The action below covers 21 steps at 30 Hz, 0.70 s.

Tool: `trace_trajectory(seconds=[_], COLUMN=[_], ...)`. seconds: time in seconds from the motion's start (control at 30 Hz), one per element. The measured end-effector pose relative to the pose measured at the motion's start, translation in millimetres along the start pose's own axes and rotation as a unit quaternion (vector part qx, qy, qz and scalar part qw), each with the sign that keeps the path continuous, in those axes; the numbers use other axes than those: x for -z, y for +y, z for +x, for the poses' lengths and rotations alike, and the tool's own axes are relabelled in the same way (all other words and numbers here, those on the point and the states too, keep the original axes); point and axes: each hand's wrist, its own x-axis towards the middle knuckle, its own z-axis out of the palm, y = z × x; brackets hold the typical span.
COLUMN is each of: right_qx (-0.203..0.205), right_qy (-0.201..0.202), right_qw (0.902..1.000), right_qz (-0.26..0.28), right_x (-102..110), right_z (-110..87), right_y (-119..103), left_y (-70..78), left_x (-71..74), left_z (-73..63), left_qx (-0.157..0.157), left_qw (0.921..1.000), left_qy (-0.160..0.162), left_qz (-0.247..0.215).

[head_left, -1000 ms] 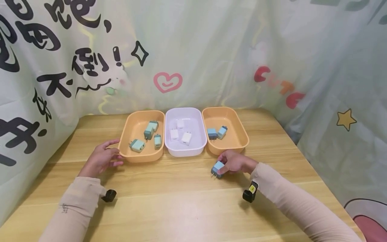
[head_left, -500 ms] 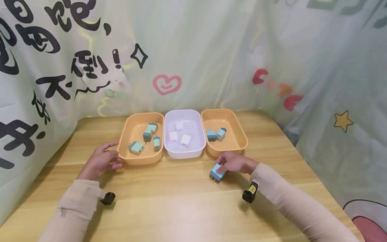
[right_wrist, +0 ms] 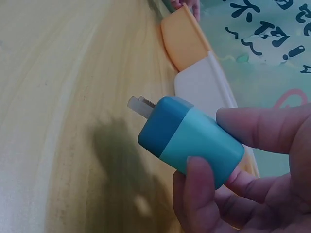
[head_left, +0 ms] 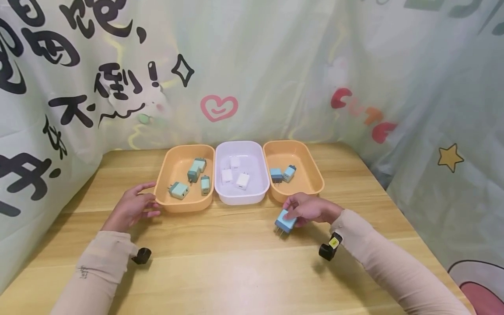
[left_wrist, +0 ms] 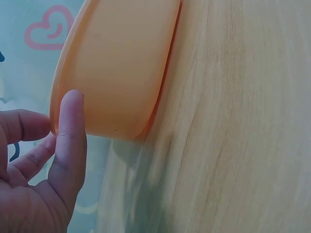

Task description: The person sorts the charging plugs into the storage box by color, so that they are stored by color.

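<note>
My right hand (head_left: 311, 207) pinches a blue two-tone plug-in charger (head_left: 285, 221) just above the table, in front of the right orange bin (head_left: 315, 188). In the right wrist view, thumb and fingers hold the charger (right_wrist: 189, 141) by its lighter end, its metal prongs pointing away from the palm. At the left orange bin (head_left: 185, 207), my left hand (head_left: 131, 205) has its fingers spread and fairly straight, touching the outer corner. The left wrist view shows fingertips (left_wrist: 73, 104) at the bin's rim and wall. Two blue chargers (head_left: 276, 175) lie in the right bin.
Between the orange bins stands a white bin (head_left: 242, 200) with three white chargers (head_left: 242, 180). Several green chargers (head_left: 179, 190) lie in the left bin. The bins touch side by side on the wooden table (head_left: 220, 262). A printed curtain (head_left: 267, 78) hangs behind.
My right hand has turned slightly and shifted a little right, showing more of the charger's light face. The left hand stays at the bin's corner.
</note>
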Motion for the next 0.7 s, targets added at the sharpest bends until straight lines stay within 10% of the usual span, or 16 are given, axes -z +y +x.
trace_trajectory(seconds=[0.7], right_qx=[0.012], right_qy=[0.002], right_qw=[0.9981], right_qz=[0.061], right_x=[24], right_z=[-3.4], right_y=[-23], left_y=[1.5], left_x=[-0.7], left_z=[-1.3], left_qx=[-0.002], left_qw=[1.0000], left_qy=[0.000], left_qz=[0.000])
